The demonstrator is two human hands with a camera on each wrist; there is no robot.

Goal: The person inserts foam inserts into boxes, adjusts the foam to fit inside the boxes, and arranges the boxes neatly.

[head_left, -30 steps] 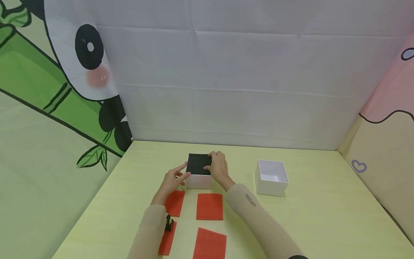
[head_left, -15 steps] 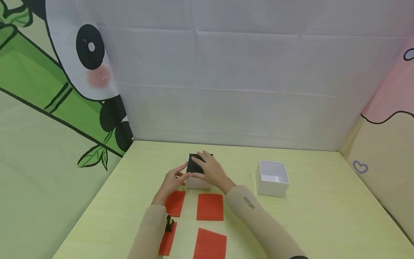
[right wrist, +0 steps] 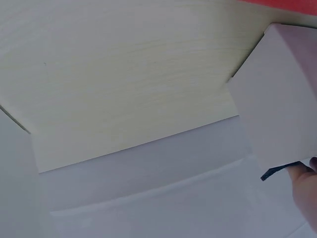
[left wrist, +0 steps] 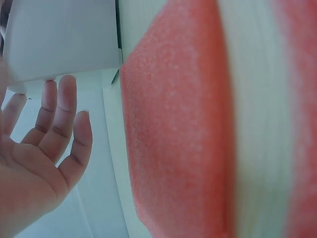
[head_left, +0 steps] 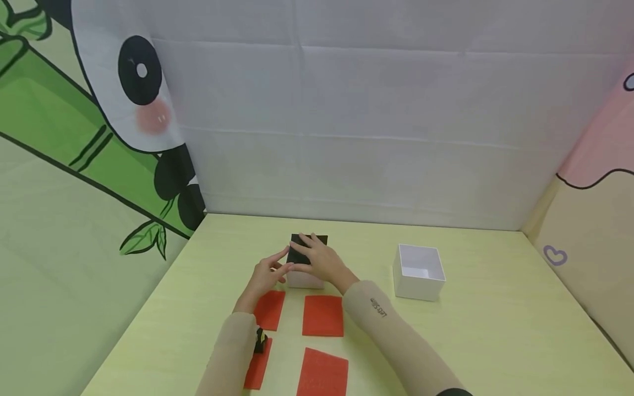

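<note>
Black insert — half hidden under the right hand.

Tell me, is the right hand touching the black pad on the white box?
Touching. The head view shows the right hand lying flat on the black pad atop the white box, fingers spread across it.

Right hand laid on black pad atop white box at centre frame, left hand touching its side, red sheets below.
</note>
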